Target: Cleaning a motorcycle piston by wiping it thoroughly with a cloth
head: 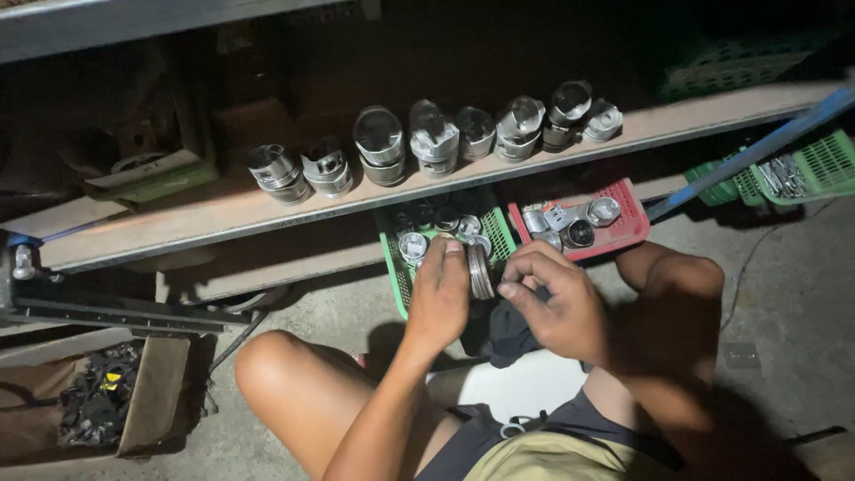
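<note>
Left hand (438,298) wraps its fingers around a metal piston (481,270), held at the near edge of the green basket (397,272); right hand (552,303) pinches fingertips against its rim, bare concrete floor (793,303) lying open to the right

Pistons (434,135) line a shelf (178,218); red basket (628,218) beneath.
</note>
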